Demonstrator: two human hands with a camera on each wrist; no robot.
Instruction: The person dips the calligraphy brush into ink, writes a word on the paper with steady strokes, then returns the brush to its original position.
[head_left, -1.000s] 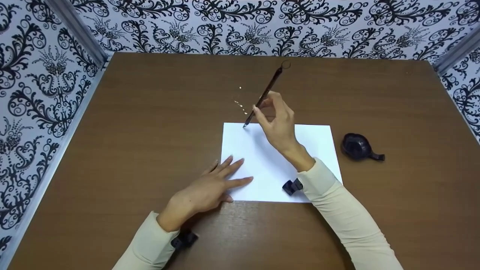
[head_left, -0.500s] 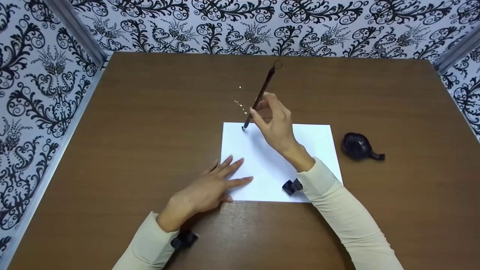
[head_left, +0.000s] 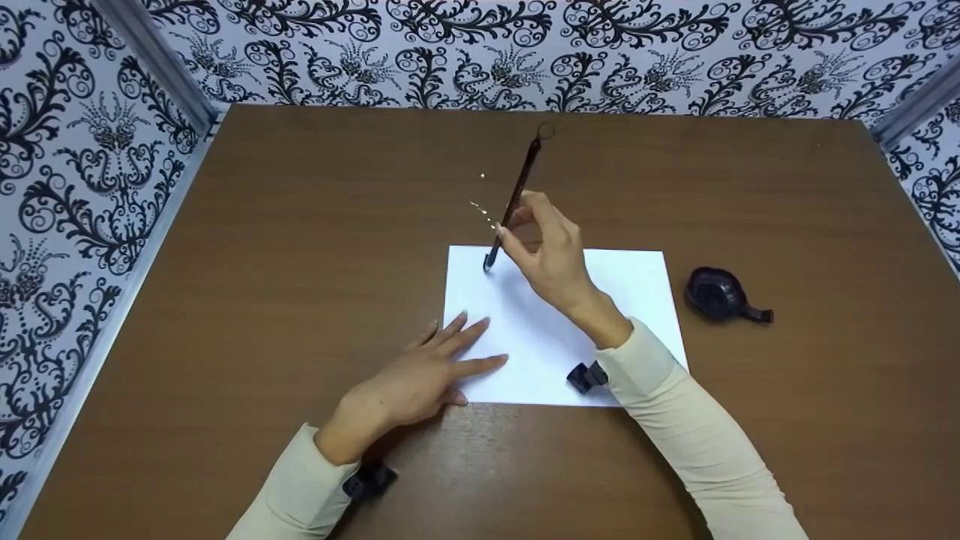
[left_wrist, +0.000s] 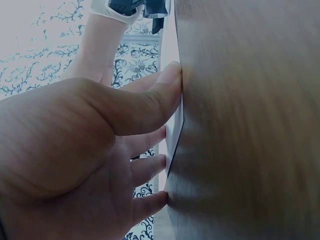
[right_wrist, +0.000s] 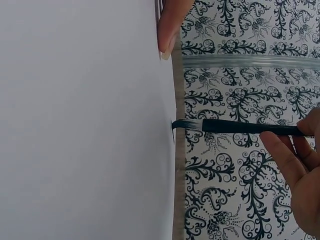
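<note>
My right hand [head_left: 551,259] pinches a dark brush [head_left: 519,184] with a hanging loop at its top. The brush leans slightly to the right, its tip on the upper left of a white sheet of paper [head_left: 630,300]. In the right wrist view the bristles of the brush [right_wrist: 187,124] bend against the paper, dark at the tip, beside a short dark stroke [right_wrist: 173,136]. Fingers spread, my left hand [head_left: 412,379] rests on the paper's lower left edge. The left wrist view has the left thumb [left_wrist: 170,75] at the edge of the sheet.
A small dark dish with a stubby handle [head_left: 716,294] stands right of the paper on the brown table [head_left: 315,225]. Several gold specks [head_left: 482,210] mark the table beyond the sheet. Patterned wallpaper panels [head_left: 487,60] border the table at the back and sides.
The right hand has moved the brush slightly left and then toward me, so its tip is lower on the paper. A short dark mark now shows there. My left hand stays put.
</note>
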